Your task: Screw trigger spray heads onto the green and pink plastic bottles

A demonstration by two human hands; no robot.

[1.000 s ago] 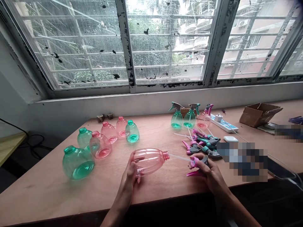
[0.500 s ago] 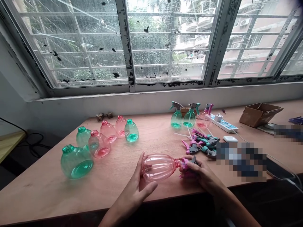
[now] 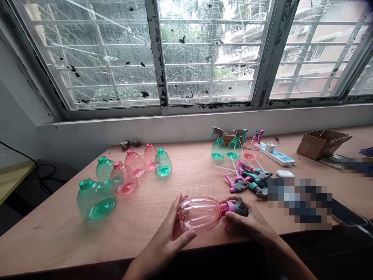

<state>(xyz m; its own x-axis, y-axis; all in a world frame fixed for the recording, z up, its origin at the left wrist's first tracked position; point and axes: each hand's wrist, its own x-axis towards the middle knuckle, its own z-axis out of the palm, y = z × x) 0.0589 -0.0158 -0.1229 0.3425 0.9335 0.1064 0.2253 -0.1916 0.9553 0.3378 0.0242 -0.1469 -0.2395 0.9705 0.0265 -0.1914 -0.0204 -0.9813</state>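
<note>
A clear pink bottle point(image 3: 199, 214) lies on its side in front of me, its neck pointing right. My left hand point(image 3: 171, 231) cradles its base, the thumb along the near side and fingers behind. At the neck, my right hand point(image 3: 247, 221) grips a pink-and-grey spray head point(image 3: 237, 207), fingertips around its pink collar. The collar sits over the bottle's mouth; whether it is threaded on, I cannot tell. Part of the spray head is hidden by my right fingers. Beyond that hand lies a pile of loose pink and green spray heads point(image 3: 247, 177) with white tubes.
Open-topped green bottles point(image 3: 96, 202) and pink bottles point(image 3: 125, 179) stand at left. At the back are two green spray bottles point(image 3: 218, 146) and a pink spray bottle point(image 3: 252, 147). A power strip point(image 3: 278, 154), white case point(image 3: 285, 174) and cardboard box point(image 3: 322, 144) are farther right.
The spray head's collar has come onto the bottle neck, where a slight gap showed before. Its grey body has turned into view, and the bottle sits slightly lower and to the right.
</note>
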